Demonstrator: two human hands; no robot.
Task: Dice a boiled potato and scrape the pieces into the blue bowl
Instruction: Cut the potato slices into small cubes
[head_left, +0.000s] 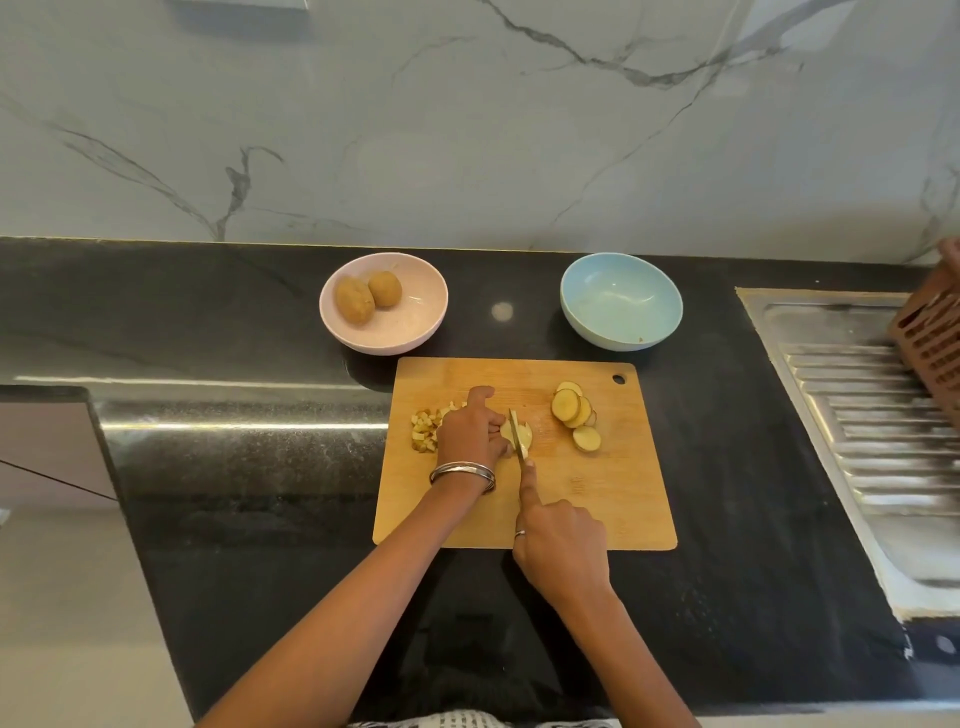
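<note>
You are mid-dice: your left hand curls over a stack of potato slices at the middle of the wooden cutting board, fingers pinning it down, while your right hand grips the knife, forefinger stretched along the spine and the blade set into the stack. Finished dice lie just left of your left hand; uncut round slices wait on the board's right side. Next, I judge, comes working through those rounds before scraping anything. The blue bowl behind the board holds nothing yet. The pink bowl on the desk holds two whole potatoes.
</note>
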